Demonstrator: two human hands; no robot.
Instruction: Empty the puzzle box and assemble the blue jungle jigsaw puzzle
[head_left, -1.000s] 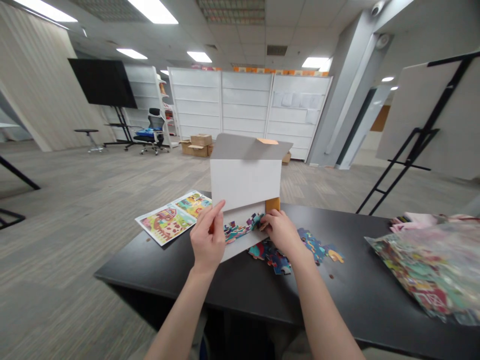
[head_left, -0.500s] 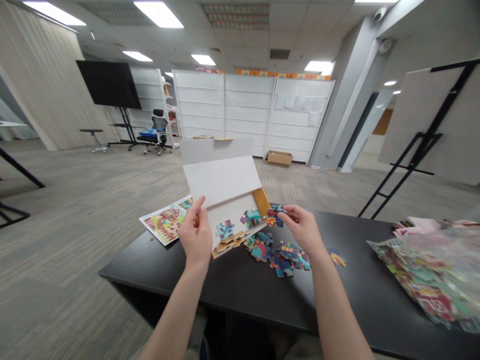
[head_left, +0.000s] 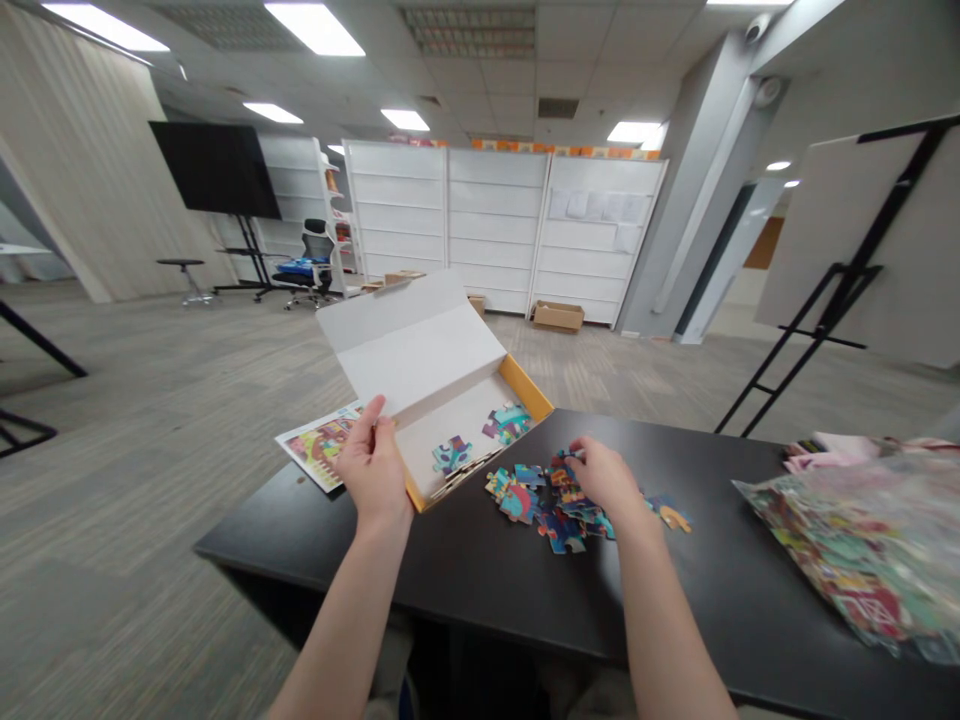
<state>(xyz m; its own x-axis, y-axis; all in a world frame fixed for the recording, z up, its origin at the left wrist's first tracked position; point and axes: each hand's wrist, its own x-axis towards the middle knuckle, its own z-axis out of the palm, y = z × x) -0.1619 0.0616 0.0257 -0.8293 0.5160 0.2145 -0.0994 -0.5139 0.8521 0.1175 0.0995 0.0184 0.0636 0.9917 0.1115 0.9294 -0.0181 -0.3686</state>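
The black desk (head_left: 720, 585) stood before the person, and at its right end lay a clear bag (head_left: 877, 555) stuffed with colorful pieces. The open box (head_left: 459, 415) was tilted above the desk's left half, lid folded back and inside facing the person; I could not tell whether its bottom met the desk. Partly behind it, near the left edge, lay a picture sheet (head_left: 313, 443).

The two hands were apart. The left hand (head_left: 375, 465) was clamped on the box's left side, thumb up. The right hand (head_left: 606, 478) was down at the pile of puzzle pieces (head_left: 561, 528) midway along the desk, fingertips touching its far side; whether they pinched a piece, I could not tell. Some loose pieces (head_left: 507, 424) lay inside the box, others bunched along its front wall.

To my eye, good handling called for a shallower tilt, so nothing slid over that low wall, and a light pinch on a few pieces at once, sparing their thin tabs.
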